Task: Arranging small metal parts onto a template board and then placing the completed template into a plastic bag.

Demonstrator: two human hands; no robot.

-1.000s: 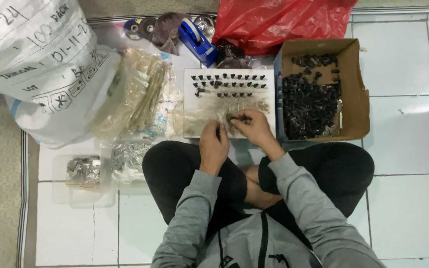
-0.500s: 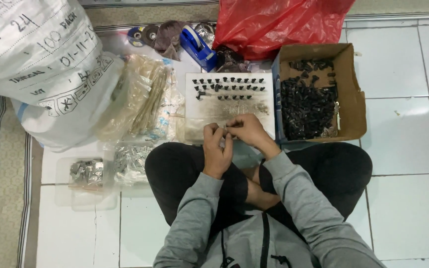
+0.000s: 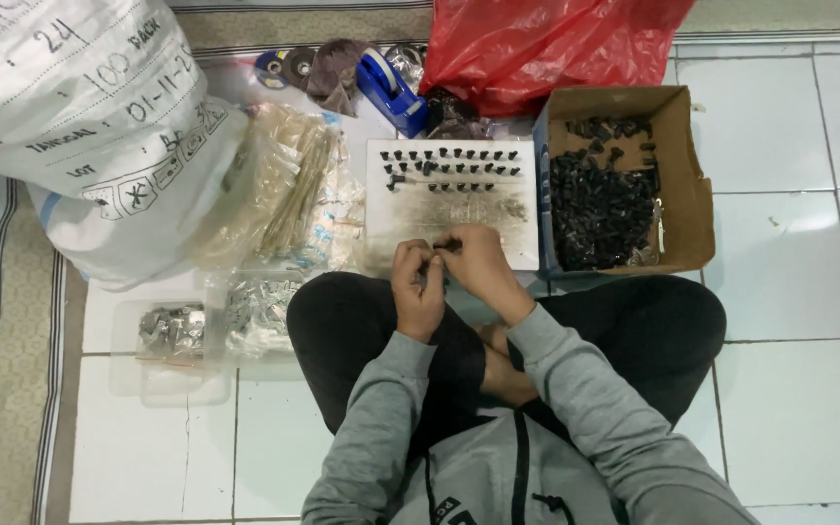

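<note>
left hand and right hand pinched together on a small black part at the near edge of the white board, rows of black pieces just beyond, cardboard box of more to the right, clear plastic bags to the left, blue tape dispenser farther off.

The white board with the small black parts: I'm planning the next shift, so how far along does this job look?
Done: about three rows of small black parts stand on the white board. In hand: the left hand and right hand meet over one small dark piece at the board's near edge. Left: the lower board is bare, and the cardboard box holds a large heap of black parts.
</note>
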